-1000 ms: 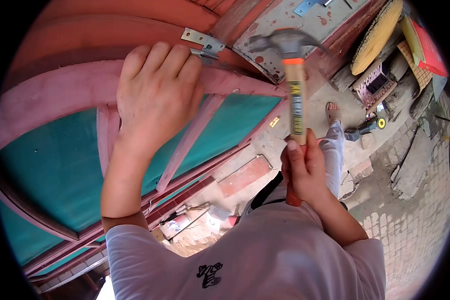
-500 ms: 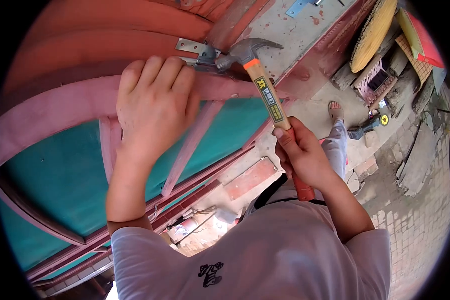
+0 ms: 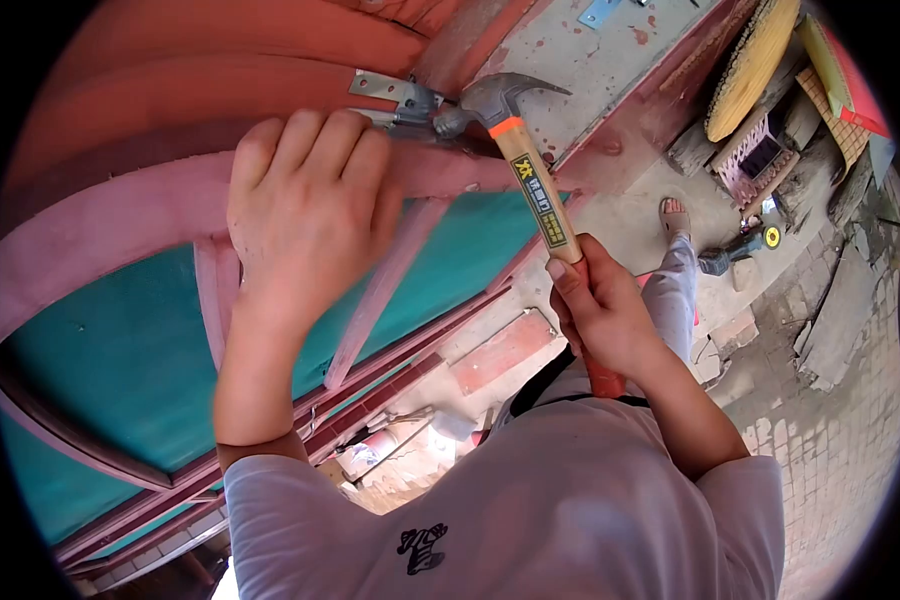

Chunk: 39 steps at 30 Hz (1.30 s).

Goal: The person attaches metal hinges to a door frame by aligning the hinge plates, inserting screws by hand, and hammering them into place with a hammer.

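My right hand (image 3: 610, 305) is wrapped round the red grip of a claw hammer (image 3: 538, 190), which has a wooden handle with a printed label. The hammer's striking face is up against a metal hinge (image 3: 402, 92) with screw holes, lying between a red wooden surface and a pink wooden frame (image 3: 120, 200). My left hand (image 3: 310, 205) is closed over the upper rail of that frame, fingers bent over its edge, just left of the hinge. Its fingertips are hidden. Green panels (image 3: 140, 350) fill the frame.
Another metal hinge (image 3: 598, 12) lies on the paint-spotted grey surface at the top. A power tool (image 3: 740, 250) rests on the ground near my foot, with a pink basket (image 3: 755, 165) and timber behind it. Below the frame are a reddish board (image 3: 505, 352) and scattered tools.
Almost nothing differs. The hammer stays against the hinge, both hands keep their hold, and the view has shifted very slightly.
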Motion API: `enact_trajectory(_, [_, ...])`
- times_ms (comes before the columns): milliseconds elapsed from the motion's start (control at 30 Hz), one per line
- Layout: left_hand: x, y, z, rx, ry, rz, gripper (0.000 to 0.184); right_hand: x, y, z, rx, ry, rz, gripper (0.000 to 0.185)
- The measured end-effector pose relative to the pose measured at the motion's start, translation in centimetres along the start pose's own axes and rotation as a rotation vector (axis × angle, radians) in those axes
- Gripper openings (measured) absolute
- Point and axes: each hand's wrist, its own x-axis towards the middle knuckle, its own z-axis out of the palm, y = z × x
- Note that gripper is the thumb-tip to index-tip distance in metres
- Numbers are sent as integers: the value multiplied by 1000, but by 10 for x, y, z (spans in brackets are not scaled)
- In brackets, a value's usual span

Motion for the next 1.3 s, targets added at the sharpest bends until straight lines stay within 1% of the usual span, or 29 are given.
enact_trajectory(100, [0, 1, 1, -2, 3, -13, 17, -19, -17, -8, 126, -5, 15, 21])
enact_trajectory(133, [1, 1, 3, 12, 25, -11, 18, -26, -16, -10, 79, 69, -55, 21])
enact_trajectory(267, [0, -1, 7, 15, 67, 9, 20, -34, -4, -18, 182, 240, -314, 19])
enact_trajectory(367, [-2, -1, 7, 14, 63, 12, 20, -23, 5, -9, -84, 190, -111, 14])
enact_trajectory(400, [0, -1, 6, 20, 64, 21, 20, -10, 12, -4, -110, 31, -2, 16])
enact_trajectory(500, [0, -1, 6, 20, 62, 21, 20, -7, -1, -10, -135, 15, 2, 18])
enact_trajectory(633, [0, 2, 4, 25, 30, -3, 19, -39, -6, -17, 25, 155, -91, 18])
enact_trajectory(667, [0, 2, 3, 28, 14, -10, 19, -40, 4, -16, 99, 188, -169, 16])
enact_trajectory(767, [-2, 0, 2, 24, 14, -10, 20, -13, 8, -1, -100, -2, -7, 16])
enact_trajectory(800, [0, 0, 2, 19, 23, 4, 20, -7, 6, -5, -41, 3, 58, 16])
enact_trajectory(900, [1, 2, 2, 5, 7, -19, 20, -9, -6, -14, -34, -63, -76, 18])
enact_trajectory(1067, [0, 1, 2, 14, -4, -20, 21, -25, -16, -21, 175, 160, -242, 17])
enact_trajectory(1167, [1, 1, 2, 12, 9, -19, 21, -8, 0, -9, -8, -40, 37, 16])
enact_trajectory(1300, [1, 2, 3, 20, 3, -27, 21, -12, -22, -22, -62, -52, 59, 18])
